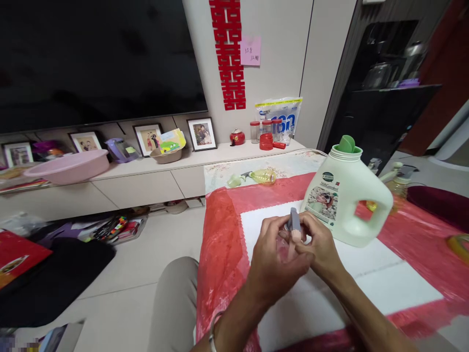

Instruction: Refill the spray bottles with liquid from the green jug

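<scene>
My left hand (pixel 273 266) is wrapped around a small see-through, pinkish bottle (pixel 282 248), mostly hidden by the fingers. A grey pump or spray head (pixel 294 220) sticks up at its top; which kind, I cannot tell. My right hand (pixel 321 242) pinches at this head, with thumb and fingers closed on its right side. Just beyond the right hand, a pale green detergent jug (pixel 346 195) stands upright on a white mat (pixel 384 274). A darker green cup-like piece (pixel 346 144) sits tilted in its mouth.
Red plastic sheeting (pixel 222 234) covers the table. A yellowish clear bottle (pixel 264 176) lies toward the back. To the right are a pump bottle (pixel 399 186) and a roll of tape (pixel 459 247). Red-lidded jars (pixel 254 133) and a pink basin (pixel 69 166) stand on the cabinet.
</scene>
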Available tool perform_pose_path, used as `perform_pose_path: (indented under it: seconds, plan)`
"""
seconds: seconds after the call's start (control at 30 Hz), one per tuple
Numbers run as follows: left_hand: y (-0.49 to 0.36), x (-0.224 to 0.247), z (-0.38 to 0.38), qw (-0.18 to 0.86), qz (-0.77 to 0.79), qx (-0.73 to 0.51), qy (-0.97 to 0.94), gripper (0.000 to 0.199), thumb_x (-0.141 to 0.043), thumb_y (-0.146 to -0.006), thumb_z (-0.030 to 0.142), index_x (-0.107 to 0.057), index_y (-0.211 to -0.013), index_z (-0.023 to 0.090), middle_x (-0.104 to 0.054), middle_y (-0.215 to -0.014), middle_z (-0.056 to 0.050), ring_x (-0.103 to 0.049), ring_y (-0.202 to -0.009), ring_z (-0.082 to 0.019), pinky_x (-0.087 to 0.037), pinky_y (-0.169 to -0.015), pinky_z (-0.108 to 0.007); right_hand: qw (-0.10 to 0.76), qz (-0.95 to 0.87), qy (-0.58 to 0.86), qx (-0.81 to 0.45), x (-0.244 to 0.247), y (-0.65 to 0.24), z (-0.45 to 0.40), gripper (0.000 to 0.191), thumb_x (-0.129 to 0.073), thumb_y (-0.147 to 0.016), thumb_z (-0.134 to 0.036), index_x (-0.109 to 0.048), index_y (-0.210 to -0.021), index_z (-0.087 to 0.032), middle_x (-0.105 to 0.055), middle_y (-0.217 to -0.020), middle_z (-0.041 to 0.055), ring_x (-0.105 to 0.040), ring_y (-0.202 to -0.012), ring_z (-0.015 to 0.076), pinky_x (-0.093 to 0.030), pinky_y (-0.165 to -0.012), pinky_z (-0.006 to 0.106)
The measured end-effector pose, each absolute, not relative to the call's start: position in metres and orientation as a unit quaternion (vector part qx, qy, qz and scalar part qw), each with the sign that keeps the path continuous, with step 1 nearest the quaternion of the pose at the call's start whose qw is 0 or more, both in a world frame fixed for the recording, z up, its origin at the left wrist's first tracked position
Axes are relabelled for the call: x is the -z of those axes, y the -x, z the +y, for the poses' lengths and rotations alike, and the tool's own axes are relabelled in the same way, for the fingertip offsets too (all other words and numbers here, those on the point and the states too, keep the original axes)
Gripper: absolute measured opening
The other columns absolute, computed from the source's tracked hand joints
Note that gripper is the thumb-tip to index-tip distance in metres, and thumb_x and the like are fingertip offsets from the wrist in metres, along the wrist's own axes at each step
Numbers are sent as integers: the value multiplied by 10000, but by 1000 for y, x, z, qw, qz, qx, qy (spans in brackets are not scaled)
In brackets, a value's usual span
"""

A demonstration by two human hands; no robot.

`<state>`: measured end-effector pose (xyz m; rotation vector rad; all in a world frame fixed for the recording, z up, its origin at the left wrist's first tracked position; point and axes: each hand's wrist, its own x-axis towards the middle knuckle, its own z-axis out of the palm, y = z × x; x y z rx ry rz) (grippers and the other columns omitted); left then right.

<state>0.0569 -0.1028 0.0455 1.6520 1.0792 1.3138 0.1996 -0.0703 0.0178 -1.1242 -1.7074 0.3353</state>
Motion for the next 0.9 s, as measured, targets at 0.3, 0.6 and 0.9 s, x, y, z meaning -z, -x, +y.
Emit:
perform_pose_path:
  seconds: [0.3,0.6,0.9]
  plan:
    - [-83,-1,-102,347,396,-636,-564,519,-719,-732,215,-593,-1235,237,-595,-1213,-83,-600,-1153,-260,-497,-1010,-431,536,-700,457,-120,-10,-196,-71,122,-642,-817,-253,-565,-818,-158,-453,-725,-18,-419,-593,65,-378,-539,212]
    - [-87,1,-101,351,385,-666,-534,252,-552,-950,323,-633,-1164,218,-611,-1142,-91,-623,-1065,-220,-515,-952,-383,533,-718,435,-110,-4,-198,-69,103,-617,-830,-174,-516,-845,-158,-423,-745,-25,-388,-602,57,-363,-560,210]
    - [-88,13,-97,310,380,-674,-552,293,-503,-991,370,-618,-1232,252,-583,-1211,-104,-589,-1155,-223,-493,-1021,-415,425,-785,394,-221,-23,-216,-72,212,-484,-1000,-332,-589,-916,-168,-500,-874,28,-469,-794,100,-407,-711,236]
